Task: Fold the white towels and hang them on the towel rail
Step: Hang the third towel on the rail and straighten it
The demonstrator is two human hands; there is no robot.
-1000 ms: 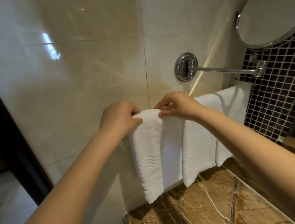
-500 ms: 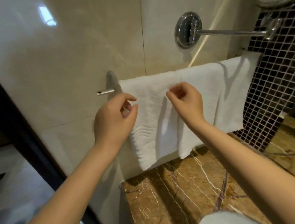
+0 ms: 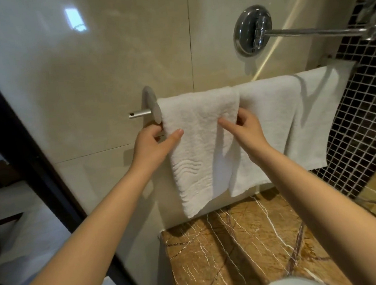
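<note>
A folded white towel (image 3: 200, 145) with a wavy pattern hangs over the left end of the chrome towel rail (image 3: 140, 113). My left hand (image 3: 154, 143) pinches its left edge, thumb lying on the front. My right hand (image 3: 245, 130) pinches its right edge a little below the rail. Beside it on the right hang two more white towels, the middle one (image 3: 269, 117) and a further one (image 3: 319, 117), which partly overlap.
A chrome wall mount with a swing arm (image 3: 253, 31) sticks out above the rail. Dark mosaic tiles (image 3: 361, 113) cover the right wall. A brown marble counter (image 3: 237, 247) lies below the towels. A dark door frame (image 3: 23, 138) runs along the left.
My hands have come down from the top of the rail to the two side edges of the left towel. The view has tilted downward, showing more counter.
</note>
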